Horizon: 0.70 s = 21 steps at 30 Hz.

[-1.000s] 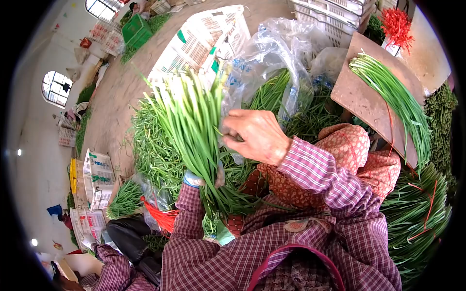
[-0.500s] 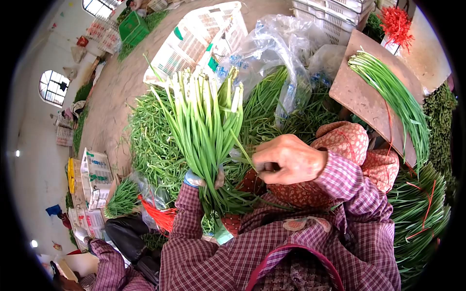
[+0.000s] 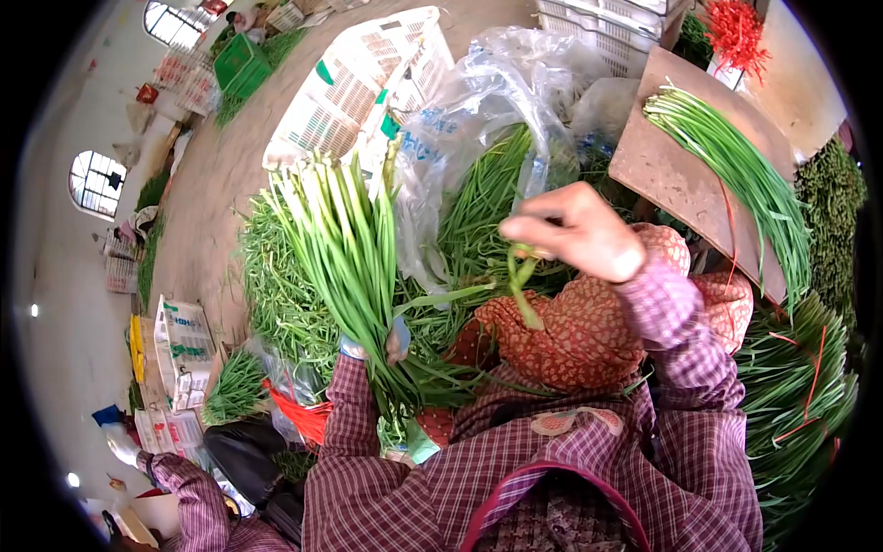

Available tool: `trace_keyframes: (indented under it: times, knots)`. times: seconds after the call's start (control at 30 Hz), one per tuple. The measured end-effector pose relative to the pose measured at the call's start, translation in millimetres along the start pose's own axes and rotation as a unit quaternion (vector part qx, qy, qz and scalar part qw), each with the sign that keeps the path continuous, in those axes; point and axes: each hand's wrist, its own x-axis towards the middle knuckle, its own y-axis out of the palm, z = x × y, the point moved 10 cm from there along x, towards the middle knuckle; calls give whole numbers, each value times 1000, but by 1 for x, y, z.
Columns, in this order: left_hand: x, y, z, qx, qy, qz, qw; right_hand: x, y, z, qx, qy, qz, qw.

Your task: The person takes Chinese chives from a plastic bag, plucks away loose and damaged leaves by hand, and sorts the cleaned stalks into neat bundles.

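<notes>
My left hand (image 3: 375, 342), in a pale glove with some fingers bare, is wrapped round a bunch of long green stalks (image 3: 345, 248), whose whitish ends point up and away from me. To the right of the bunch, my right hand (image 3: 575, 230) pinches a small green leafy piece (image 3: 521, 290) that hangs below its fingers. Beneath both hands lies a loose heap of greens (image 3: 285, 285). More greens (image 3: 487, 193) lie by a clear plastic bag (image 3: 460, 120).
A white crate (image 3: 345, 87) stands beyond the heap. On the right, a brown board (image 3: 644, 156) carries a stalk bundle (image 3: 736, 166), with tied bundles (image 3: 791, 396) below. Red ties (image 3: 299, 414) hang at lower left, near a co-worker's sleeve (image 3: 193, 497).
My right hand has moved from beside the bunch to the right and up, now holding a small green piece. My left hand and the bunch have tilted and shifted slightly left.
</notes>
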Motion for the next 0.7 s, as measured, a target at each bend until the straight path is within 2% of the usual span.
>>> trace_keyframes:
  times: [0.03,0.1,0.13,0.17,0.23,0.37,0.43,0.5,0.57,0.6,0.63,0.67,0.7]
  knots:
    - [-5,-2,3,-37,-9,-32,999,9,6,-10,-173,5,-44,984]
    - [-15,-6,9,-112,-18,-99,989,24,14,-1,-51,-95,-133,985]
    - [-21,-11,15,-148,-36,-127,980,33,16,-4,-3,-44,-120,992]
    - [-27,-13,17,-148,-41,-138,979,43,23,0,-1,-44,-120,992]
    - [-19,-12,14,-106,-50,-135,984,59,28,-1,105,-38,-158,981]
    - [0,-6,3,-20,-59,-116,991,69,34,-1,104,10,-131,986]
    - [7,-2,-2,23,-59,-102,993,60,5,-18,199,8,-243,949]
    - [9,0,-5,49,-56,-97,993,41,-50,-33,238,4,-339,910]
    - [2,-5,-4,39,-56,-113,991,23,-100,-22,158,-43,-386,908]
    - [-1,-7,-5,25,-54,-124,991,21,-102,-18,157,-43,-385,908]
    - [-4,-11,-4,-3,-55,-144,988,16,-101,9,1,-102,-379,920]
    - [-6,-11,-3,-2,-54,-142,988,12,-91,33,-156,-158,-363,905]
    - [-4,-14,-4,-23,-54,-172,983,18,-70,44,-203,-190,-316,907]
